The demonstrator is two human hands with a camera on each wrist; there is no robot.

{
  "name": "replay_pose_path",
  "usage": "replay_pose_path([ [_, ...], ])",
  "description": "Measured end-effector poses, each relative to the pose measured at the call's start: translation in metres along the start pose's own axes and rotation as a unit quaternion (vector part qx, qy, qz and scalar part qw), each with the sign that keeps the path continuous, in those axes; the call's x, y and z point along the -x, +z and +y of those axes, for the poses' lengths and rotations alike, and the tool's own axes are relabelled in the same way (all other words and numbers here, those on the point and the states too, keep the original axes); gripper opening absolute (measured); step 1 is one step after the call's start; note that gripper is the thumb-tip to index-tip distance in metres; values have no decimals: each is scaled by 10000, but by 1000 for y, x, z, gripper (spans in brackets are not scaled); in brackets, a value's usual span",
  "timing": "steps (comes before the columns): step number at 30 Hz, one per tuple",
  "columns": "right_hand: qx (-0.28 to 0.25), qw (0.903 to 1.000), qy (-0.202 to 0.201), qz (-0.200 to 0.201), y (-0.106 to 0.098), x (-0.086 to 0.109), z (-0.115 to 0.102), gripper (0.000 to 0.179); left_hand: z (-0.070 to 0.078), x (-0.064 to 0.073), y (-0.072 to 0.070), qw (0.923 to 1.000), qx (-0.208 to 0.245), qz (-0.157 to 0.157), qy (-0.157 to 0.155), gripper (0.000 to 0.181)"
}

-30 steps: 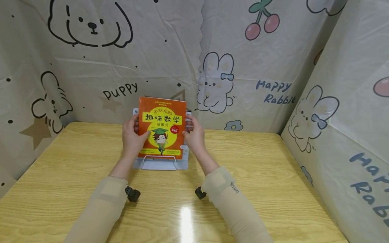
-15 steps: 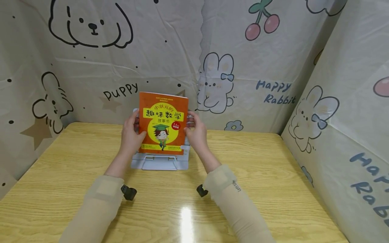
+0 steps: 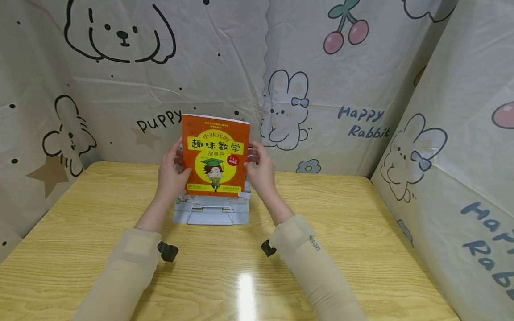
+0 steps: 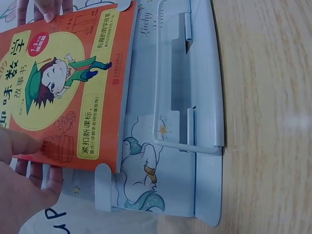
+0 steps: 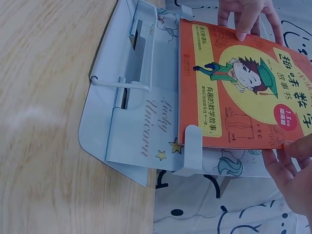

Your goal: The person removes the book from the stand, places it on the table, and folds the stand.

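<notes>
An orange children's book (image 3: 217, 154) with a cartoon graduate on its cover is held upright between both hands. My left hand (image 3: 172, 171) pinches its left edge, thumb on the cover and fingers behind. On the opposite edge, my right hand (image 3: 261, 171) grips it the same way. Behind and below the book stands a pale blue book stand (image 3: 241, 216) with a unicorn print. The lower edge of the book is well above the wire page holder (image 4: 157, 73). Small side tabs (image 5: 193, 146) of the stand overlap the book's bottom corners.
The stand rests on a wood-grain table (image 3: 341, 240), near its back edge. A cloth backdrop (image 3: 225, 67) with puppy and rabbit drawings rises behind, and another cloth side (image 3: 462, 156) closes off the right. Black wrist cameras (image 3: 167, 252) sit at both cuffs.
Both hands have raised the book up the stand, from low by the wire holder to well above it. More of the stand's printed lower panel now shows. The stand has stayed in place.
</notes>
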State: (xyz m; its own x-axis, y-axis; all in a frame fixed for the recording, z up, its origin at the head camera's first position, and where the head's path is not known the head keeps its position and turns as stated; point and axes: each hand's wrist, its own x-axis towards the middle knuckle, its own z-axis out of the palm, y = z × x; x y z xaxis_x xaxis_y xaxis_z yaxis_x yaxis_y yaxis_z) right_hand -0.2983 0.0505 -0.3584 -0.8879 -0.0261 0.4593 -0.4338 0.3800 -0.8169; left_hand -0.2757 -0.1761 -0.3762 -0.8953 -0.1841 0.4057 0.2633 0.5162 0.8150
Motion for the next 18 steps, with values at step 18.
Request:
replay_pose_path([
  [18,-112,9993,-266,225,-12,-3,-14,48,18,-1,-5,9950,169,511,846,75],
])
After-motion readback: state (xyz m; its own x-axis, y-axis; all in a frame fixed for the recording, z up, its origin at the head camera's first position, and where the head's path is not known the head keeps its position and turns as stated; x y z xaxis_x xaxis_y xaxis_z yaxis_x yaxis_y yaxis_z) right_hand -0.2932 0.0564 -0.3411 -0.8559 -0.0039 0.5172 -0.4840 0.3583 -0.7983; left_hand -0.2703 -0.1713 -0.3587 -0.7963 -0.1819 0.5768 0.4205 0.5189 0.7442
